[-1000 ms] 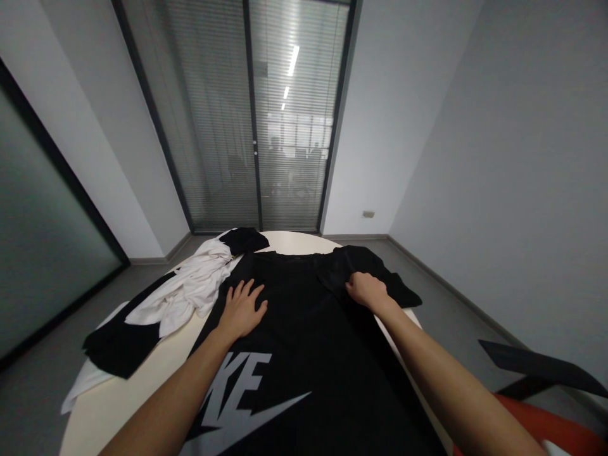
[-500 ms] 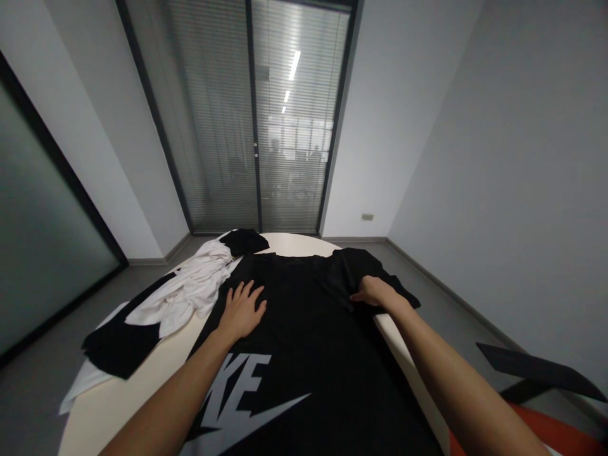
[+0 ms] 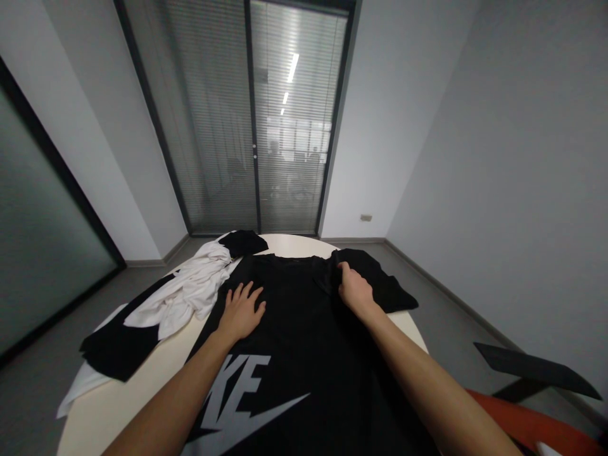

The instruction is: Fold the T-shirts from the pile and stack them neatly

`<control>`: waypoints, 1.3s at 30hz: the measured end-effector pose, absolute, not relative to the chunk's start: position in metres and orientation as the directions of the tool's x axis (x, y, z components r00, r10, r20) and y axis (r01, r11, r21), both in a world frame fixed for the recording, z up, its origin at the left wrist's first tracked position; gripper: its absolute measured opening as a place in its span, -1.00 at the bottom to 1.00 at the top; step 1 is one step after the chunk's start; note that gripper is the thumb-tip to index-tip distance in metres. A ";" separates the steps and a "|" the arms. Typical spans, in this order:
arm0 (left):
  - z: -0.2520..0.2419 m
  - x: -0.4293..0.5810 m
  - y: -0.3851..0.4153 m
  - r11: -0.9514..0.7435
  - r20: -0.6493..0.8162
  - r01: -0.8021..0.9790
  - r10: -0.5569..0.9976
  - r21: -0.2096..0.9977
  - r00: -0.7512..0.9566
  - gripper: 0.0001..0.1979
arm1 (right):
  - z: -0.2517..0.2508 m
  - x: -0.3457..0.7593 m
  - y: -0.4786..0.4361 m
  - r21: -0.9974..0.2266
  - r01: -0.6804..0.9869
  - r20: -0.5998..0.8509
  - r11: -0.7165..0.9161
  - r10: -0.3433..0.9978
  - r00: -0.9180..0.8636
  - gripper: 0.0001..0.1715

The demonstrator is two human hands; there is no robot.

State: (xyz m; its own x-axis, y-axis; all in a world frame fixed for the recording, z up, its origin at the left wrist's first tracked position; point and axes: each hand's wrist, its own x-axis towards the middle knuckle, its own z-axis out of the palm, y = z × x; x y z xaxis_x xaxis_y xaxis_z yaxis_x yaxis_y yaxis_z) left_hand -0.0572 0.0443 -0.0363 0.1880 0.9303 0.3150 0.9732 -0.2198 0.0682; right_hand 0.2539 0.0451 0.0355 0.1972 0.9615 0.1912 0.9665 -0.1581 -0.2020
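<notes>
A black T-shirt (image 3: pixel 294 316) with a large pale print lies spread on the table, its collar toward the far end. My left hand (image 3: pixel 242 310) rests flat on its left chest area, fingers spread. My right hand (image 3: pixel 355 288) is closed in a pinch on the shirt's fabric near the right shoulder, a bit of cloth gathered at the fingertips. Beyond that hand, black cloth (image 3: pixel 387 285) extends to the table's right edge; whether it is the shirt's sleeve or a separate piece, I cannot tell.
A heap of white cloth (image 3: pixel 190 285) and black cloth (image 3: pixel 123 348) lies along the left side of the pale round-edged table (image 3: pixel 128 405). At the lower right stands a chair with a red seat (image 3: pixel 546 424) and a black armrest (image 3: pixel 536 367). Glass panels with blinds face me.
My right hand has moved left and slightly farther away, drawing the shirt's right-side fabric inward. More of the table's right edge shows. My left hand has stayed in place.
</notes>
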 end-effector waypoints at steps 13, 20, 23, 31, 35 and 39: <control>-0.038 -0.053 0.047 -0.165 0.369 0.986 0.918 0.029 0.143 -0.54 | 0.015 0.184 0.037 -0.205 0.974 0.064 0.092 0.995 -0.080 -0.44; -0.032 -0.038 0.047 -0.281 0.454 0.958 0.848 -0.051 0.273 -0.62 | 0.005 0.184 0.037 -0.098 0.984 -0.018 0.152 0.988 -0.154 -0.41; -0.031 -0.036 0.055 -0.276 0.444 0.960 0.855 -0.051 0.269 -0.63 | 0.003 0.184 0.052 -0.123 0.975 -0.013 0.183 0.982 -0.186 -0.35; -0.029 -0.033 0.083 -0.189 0.421 0.979 0.885 -0.071 0.201 -0.61 | 0.014 0.219 0.087 -0.298 0.917 0.093 0.266 0.964 -0.249 -0.26; -0.029 -0.032 0.085 -0.182 0.415 0.980 0.888 -0.078 0.198 -0.59 | 0.028 0.245 0.071 -0.269 0.961 -0.057 0.064 0.995 -0.082 -0.34; -0.026 -0.030 0.080 -0.192 0.415 0.977 0.885 -0.089 0.211 -0.60 | 0.045 0.263 0.050 -0.143 0.986 -0.421 0.080 0.897 -0.134 -0.47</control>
